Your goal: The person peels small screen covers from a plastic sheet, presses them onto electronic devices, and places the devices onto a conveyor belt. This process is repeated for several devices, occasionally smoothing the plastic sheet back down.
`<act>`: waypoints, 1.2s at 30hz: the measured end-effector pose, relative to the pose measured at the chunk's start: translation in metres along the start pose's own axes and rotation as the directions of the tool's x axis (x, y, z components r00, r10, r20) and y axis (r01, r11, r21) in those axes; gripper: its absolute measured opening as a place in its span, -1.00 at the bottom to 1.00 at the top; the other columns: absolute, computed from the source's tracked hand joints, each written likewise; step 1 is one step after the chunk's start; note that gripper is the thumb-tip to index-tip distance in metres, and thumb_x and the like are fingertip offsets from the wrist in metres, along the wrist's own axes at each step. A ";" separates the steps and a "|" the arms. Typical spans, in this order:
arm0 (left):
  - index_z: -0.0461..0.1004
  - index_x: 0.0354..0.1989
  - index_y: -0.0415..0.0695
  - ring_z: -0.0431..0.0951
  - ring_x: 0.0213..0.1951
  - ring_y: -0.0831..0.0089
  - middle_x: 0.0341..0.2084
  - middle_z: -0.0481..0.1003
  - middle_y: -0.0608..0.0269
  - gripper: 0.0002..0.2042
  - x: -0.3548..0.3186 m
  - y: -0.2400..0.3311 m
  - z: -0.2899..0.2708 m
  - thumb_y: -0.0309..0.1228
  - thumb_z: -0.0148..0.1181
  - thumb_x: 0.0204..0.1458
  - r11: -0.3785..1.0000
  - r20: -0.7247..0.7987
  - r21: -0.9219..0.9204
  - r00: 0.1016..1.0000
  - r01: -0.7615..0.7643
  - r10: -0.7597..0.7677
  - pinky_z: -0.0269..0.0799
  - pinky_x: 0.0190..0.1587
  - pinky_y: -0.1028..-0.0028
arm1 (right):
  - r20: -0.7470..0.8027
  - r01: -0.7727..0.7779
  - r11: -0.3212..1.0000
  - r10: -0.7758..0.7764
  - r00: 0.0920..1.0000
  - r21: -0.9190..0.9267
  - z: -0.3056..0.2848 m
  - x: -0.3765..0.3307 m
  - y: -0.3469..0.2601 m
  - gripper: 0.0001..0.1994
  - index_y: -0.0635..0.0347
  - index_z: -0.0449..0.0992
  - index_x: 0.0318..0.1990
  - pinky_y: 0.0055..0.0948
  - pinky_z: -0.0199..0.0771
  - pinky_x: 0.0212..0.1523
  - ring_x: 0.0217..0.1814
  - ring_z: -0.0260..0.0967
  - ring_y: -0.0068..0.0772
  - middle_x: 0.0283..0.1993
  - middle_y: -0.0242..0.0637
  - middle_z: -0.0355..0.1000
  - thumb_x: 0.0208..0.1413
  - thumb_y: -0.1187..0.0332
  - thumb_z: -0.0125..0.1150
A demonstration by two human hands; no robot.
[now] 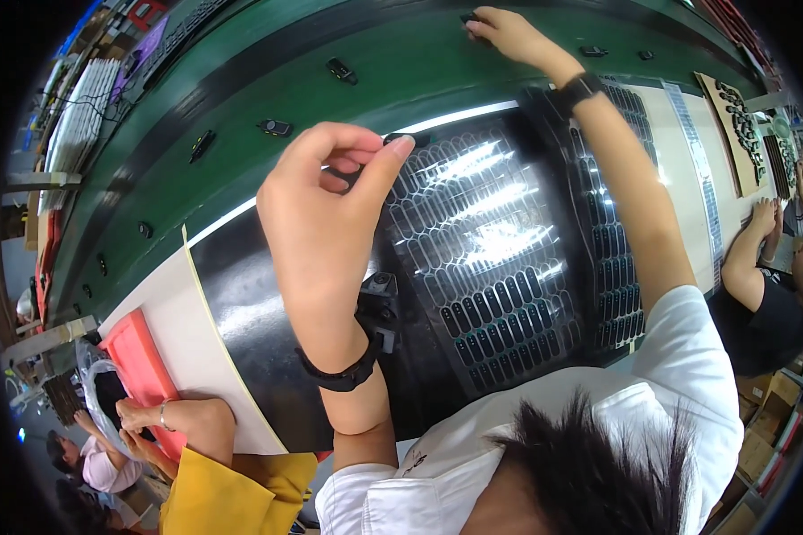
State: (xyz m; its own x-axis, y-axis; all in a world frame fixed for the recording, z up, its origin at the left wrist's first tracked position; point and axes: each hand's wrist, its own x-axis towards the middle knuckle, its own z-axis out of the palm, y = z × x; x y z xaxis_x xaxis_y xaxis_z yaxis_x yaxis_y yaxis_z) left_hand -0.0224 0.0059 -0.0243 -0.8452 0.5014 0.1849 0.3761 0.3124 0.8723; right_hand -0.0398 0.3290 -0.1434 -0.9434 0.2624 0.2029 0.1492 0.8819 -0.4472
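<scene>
My left hand (pixel 326 201) is raised over the black work mat (pixel 250 303), thumb and forefinger pinched on a small dark piece, mostly hidden by the fingertips. Farther off, my right hand (pixel 513 37) reaches across the green conveyor belt (pixel 401 76), its fingers closed on a small black device (pixel 468 18). Between my arms lies a shiny clear plastic sheet (pixel 473 201) with rows of oval outlines. Dark oval pieces (pixel 500 299) fill its nearer rows. A black block-shaped fixture (pixel 381 299) stands beside my left wrist.
Several small black devices (pixel 339 70) lie spaced along the belt. Another sheet of dark ovals (pixel 616 241) lies under my right forearm. At left are a red tray (pixel 138 352) and a co-worker's yellow sleeve (pixel 227 490). A cardboard board of black parts (pixel 732 125) is at right, near another co-worker.
</scene>
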 end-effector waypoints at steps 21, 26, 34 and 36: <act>0.33 -0.58 -0.26 0.18 -0.51 0.61 -0.60 0.29 0.31 -0.94 -0.017 0.023 -0.017 -0.62 0.06 -0.15 0.769 -0.017 -0.633 0.994 -0.095 0.109 0.05 -0.40 0.67 | -0.102 0.184 0.898 -0.156 0.982 0.399 -0.067 -0.109 -0.193 -0.80 0.26 0.39 -0.25 -0.64 0.32 -0.35 -0.34 0.32 -0.51 -0.30 -0.26 0.33 -0.09 0.45 0.07; 0.33 -0.58 -0.26 0.18 -0.51 0.60 -0.60 0.29 0.31 -0.94 -0.017 0.024 -0.017 -0.63 0.06 -0.15 0.744 0.030 -0.665 0.992 -0.072 0.122 0.06 -0.40 0.66 | -0.156 0.278 0.826 -0.231 0.960 0.491 -0.073 -0.121 -0.198 -0.74 0.29 0.40 -0.23 -0.61 0.36 -0.28 -0.26 0.34 -0.50 -0.31 -0.29 0.36 -0.17 0.57 0.10; 0.32 -0.59 -0.25 0.21 -0.49 0.62 -0.59 0.29 0.34 -0.93 -0.018 0.025 -0.017 -0.63 0.06 -0.15 0.761 0.072 -0.648 0.993 -0.024 0.093 0.07 -0.38 0.69 | -0.221 0.341 0.798 -0.263 0.939 0.496 -0.083 -0.130 -0.208 -0.65 0.30 0.43 -0.24 -0.63 0.42 -0.38 -0.34 0.38 -0.47 -0.32 -0.25 0.39 -0.33 0.61 0.22; 0.32 -0.59 -0.24 0.21 -0.49 0.63 -0.59 0.29 0.34 -0.93 -0.018 0.026 -0.016 -0.64 0.06 -0.16 0.779 0.071 -0.627 0.994 -0.022 0.085 0.08 -0.38 0.70 | -0.241 0.357 0.778 -0.268 0.933 0.517 -0.083 -0.132 -0.209 -0.64 0.30 0.44 -0.24 -0.63 0.42 -0.41 -0.35 0.39 -0.47 -0.33 -0.23 0.40 -0.35 0.59 0.24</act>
State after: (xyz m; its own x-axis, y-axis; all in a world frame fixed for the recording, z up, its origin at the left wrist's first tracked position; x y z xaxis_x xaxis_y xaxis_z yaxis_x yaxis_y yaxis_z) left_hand -0.0033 -0.0082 0.0022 -0.7811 0.5821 0.2260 0.0737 -0.2734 0.9591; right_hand 0.0782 0.1421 -0.0043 -0.8488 0.1028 0.5187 -0.3738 0.5770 -0.7261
